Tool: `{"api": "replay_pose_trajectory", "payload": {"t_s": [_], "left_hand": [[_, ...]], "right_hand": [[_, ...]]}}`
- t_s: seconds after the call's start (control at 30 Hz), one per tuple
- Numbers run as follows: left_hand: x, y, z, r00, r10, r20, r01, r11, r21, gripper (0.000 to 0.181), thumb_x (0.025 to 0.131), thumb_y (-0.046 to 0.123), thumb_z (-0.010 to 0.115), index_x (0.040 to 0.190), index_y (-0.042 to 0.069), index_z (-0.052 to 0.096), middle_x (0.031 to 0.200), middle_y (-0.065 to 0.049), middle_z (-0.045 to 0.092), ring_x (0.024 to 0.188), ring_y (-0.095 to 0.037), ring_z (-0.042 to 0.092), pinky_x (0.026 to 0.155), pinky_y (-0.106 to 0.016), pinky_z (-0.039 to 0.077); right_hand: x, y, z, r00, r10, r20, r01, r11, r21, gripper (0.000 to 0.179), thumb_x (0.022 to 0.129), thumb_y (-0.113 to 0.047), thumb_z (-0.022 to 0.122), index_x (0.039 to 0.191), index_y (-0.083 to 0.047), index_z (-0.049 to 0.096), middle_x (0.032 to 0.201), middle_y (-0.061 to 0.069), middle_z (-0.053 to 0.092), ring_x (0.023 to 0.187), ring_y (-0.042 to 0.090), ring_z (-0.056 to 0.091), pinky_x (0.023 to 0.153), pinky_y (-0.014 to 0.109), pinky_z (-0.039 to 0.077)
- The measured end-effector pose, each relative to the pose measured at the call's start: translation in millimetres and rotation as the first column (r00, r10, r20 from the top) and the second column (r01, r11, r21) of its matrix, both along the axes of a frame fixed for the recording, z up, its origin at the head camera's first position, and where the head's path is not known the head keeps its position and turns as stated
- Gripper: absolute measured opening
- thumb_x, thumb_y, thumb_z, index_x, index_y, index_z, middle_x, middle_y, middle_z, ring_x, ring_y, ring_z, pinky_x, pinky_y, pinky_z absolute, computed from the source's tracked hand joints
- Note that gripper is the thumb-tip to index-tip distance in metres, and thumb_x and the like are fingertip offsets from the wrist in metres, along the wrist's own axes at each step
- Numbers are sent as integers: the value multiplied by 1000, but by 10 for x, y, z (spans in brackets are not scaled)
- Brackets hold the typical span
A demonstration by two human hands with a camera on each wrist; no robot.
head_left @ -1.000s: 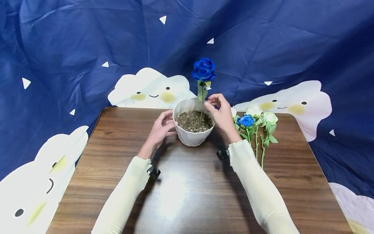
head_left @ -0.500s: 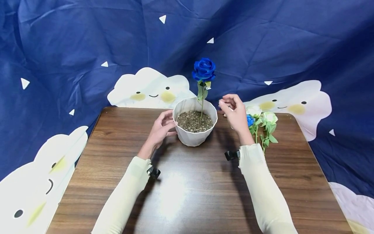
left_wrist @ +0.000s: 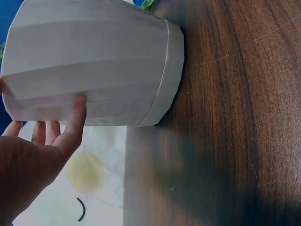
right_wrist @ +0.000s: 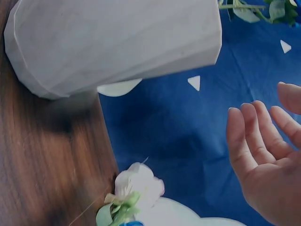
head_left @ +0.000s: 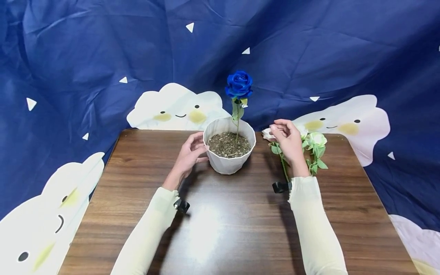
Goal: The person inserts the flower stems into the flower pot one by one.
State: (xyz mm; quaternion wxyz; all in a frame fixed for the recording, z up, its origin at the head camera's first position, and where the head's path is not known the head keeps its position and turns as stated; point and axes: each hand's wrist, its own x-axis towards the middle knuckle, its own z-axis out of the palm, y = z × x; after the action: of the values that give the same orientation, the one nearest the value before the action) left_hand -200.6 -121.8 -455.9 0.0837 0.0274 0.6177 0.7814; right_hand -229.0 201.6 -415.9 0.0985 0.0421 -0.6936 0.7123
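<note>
Shifted rightward, apart from the planted stem it was beside a second ago, the right hand [head_left: 288,143] now hangs over the loose flowers; the left hand [head_left: 187,156] and the white flowerpot [head_left: 227,165] keep their places. Nearest are two pale sleeves [head_left: 132,244], each with a small black wrist camera [head_left: 182,206] at the cuff, above the wood-grain table [head_left: 240,248]. Farther in, the left grip is wide and relaxed, fingertips resting against the flowerpot's outer wall, perhaps to steady it. The right grip is loosely curved, thumb close to the forefinger, with nothing held. The flowerpot stands upright near the table's far edge, with dark soil [head_left: 227,145] below its rim. One blue rose [head_left: 239,84] stands upright in that soil, so its planting looks done. Left to do, it seems, are the flowers lying on the table to the flowerpot's right: a pinkish-white rose [head_left: 268,133], a pale green-white rose [head_left: 317,139] and more partly hidden behind the right hand, too covered to count. That suggests an early stage. Behind everything hangs a navy backdrop [head_left: 103,42] with smiling clouds [head_left: 178,103].
</note>
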Motion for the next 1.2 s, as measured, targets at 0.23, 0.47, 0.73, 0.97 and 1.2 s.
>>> {"api": "replay_pose_trajectory", "payload": {"t_s": [0.23, 0.47, 0.73, 0.97, 1.2], "left_hand": [[7, -16, 8, 1000, 0, 0, 0, 1000, -6, 57, 94, -1, 61, 148, 6, 43, 141, -28, 45, 116, -29, 56, 96, -70, 49], [-5, -6, -3, 1000, -5, 4, 5, 1000, 0, 59, 94, -1, 61, 149, 6, 42, 143, -29, 43, 122, -34, 53, 98, -67, 50], [-5, -16, -27, 1000, 3, 0, -3, 1000, 4, 58, 94, -1, 61, 148, 7, 43, 142, -28, 43, 120, -31, 54, 97, -67, 51], [-7, -22, -35, 1000, 1, 8, -1, 1000, 11, 57, 94, -1, 62, 147, 7, 44, 140, -27, 45, 122, -36, 53, 98, -69, 49], [-28, -30, -27, 1000, -4, 7, 5, 1000, -3, 57, 93, -1, 62, 147, 7, 44, 139, -26, 45, 116, -29, 56, 94, -64, 54]], "right_hand": [[26, 130, -146, 999, -28, 30, 29, 999, -38, 15, 99, -2, 62, 114, -5, 60, 96, -3, 70, 84, 12, 67, 70, 23, 63], [58, 251, -258, 995, -63, 74, 66, 997, -40, 15, 99, -4, 64, 112, -10, 61, 96, 0, 69, 85, 12, 67, 70, 23, 63], [101, 354, -408, 984, -112, 137, 112, 994, 13, 21, 98, -3, 64, 118, 0, 58, 94, -4, 69, 80, 7, 67, 70, 21, 62], [150, 427, -535, 973, -115, 201, 100, 991, 85, 15, 98, -4, 65, 112, -7, 61, 94, -6, 65, 84, 6, 66, 73, 25, 63], [181, 515, -633, 949, -131, 286, 69, 974, 217, 29, 98, -9, 66, 123, 5, 58, 93, -8, 66, 87, 7, 65, 76, 26, 63]]}}
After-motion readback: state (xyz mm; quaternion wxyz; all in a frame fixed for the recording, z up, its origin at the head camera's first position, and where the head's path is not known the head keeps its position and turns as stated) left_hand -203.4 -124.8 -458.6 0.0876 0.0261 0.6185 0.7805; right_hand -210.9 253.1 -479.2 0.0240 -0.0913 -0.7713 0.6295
